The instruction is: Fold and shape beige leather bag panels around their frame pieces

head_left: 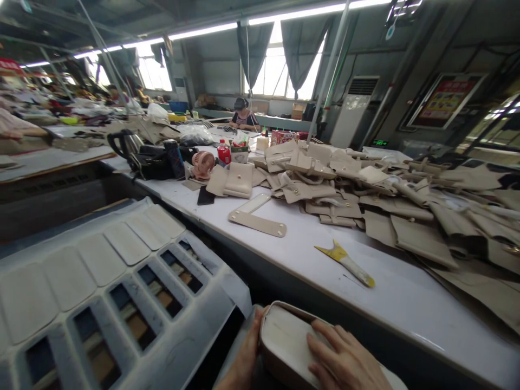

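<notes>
At the bottom of the head view a boxy beige bag body with rounded corners lies between my hands. A pale off-white panel fills its upper face, with a thin brownish rim around it. My left hand is closed on the near-left side, its thumb along the rim. Across the panel, the fingers of my right hand are spread and press on the surface. The lower part of the bag body is out of frame. On the white table beyond lies a yellow-and-white forked tool.
Beige leather-like bag parts are heaped on the white table. Nearby lie a strap piece, a black phone-like slab, a pink fan and a red-labelled bottle. A slotted plastic crate carries pale panels. A person sits beyond.
</notes>
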`<state>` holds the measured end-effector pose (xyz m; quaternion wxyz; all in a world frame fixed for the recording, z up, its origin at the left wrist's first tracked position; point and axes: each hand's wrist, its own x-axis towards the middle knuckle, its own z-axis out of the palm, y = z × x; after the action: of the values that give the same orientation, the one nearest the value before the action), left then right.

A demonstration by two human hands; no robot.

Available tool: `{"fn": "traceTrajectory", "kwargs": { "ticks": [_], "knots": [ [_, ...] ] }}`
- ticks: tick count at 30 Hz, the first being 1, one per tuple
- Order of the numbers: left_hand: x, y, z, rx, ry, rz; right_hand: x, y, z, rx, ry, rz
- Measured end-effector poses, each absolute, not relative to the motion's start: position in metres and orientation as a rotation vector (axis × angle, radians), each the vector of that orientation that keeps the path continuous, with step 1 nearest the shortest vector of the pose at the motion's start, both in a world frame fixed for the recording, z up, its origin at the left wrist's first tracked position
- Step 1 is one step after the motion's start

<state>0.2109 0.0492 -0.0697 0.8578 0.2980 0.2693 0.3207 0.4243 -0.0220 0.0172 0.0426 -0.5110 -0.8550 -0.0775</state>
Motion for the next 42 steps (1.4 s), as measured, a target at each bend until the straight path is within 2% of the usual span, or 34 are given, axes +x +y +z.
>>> {"fn": "traceTrajectory", "kwargs": {
  "ticks": [4,13,17,29,37,42],
  "knots": [
    [0.212,0.05,-0.085,0.584,0.605,0.699,0.417,-0.02,0.019,-1.505,-2.458,-0.223],
    [0.212,0.054,-0.111,0.47,0.583,0.761,0.391,-0.002,0.01,-1.54,-2.199,0.508],
    [0.212,0.057,-0.121,0.414,0.546,0.764,0.381,0.001,0.012,-1.635,-2.19,0.699],
    [0.202,0.059,-0.118,0.48,0.54,0.682,0.375,-0.007,-0.001,-1.712,-2.161,0.64],
    [0.187,0.081,-0.084,0.672,0.567,0.444,0.376,-0.006,-0.004,-1.715,-2.165,0.639],
    [0.179,0.097,-0.06,0.908,0.696,0.297,0.379,-0.008,-0.022,-1.591,-2.206,0.268]
  ]
}}
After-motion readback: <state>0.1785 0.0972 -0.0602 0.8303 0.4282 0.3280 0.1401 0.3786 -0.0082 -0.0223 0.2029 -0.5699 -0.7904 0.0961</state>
